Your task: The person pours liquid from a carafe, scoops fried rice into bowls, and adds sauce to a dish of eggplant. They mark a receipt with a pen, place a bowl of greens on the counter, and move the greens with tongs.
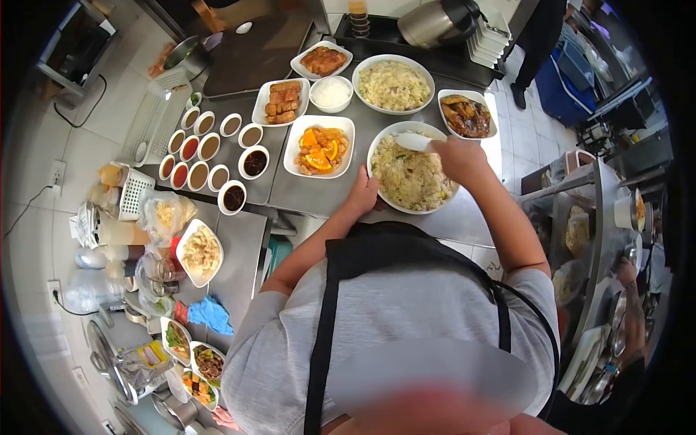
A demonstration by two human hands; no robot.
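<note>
A large white bowl (372,148) of fried rice (413,177) stands on the steel counter in front of me. My left hand (365,190) holds this bowl at its left side, the fingers partly hidden. Over the bowl's upper right edge, my right hand (462,159) grips a white spoon (413,141), its head resting on the rice. Just behind stands a second bowl of fried rice (395,83). Orange-topped fried pieces (319,150) sit in a square dish to the left. Glazed browned meat (466,116) lies in a dish near my right hand.
Several small sauce cups (209,146) stand at the left, near sliced fried meat (283,101) and a bowl of white rice (331,93). A metal jug (438,25) and stacked dishes (489,40) are behind. At right, another person's arm (634,319) reaches by a shelf.
</note>
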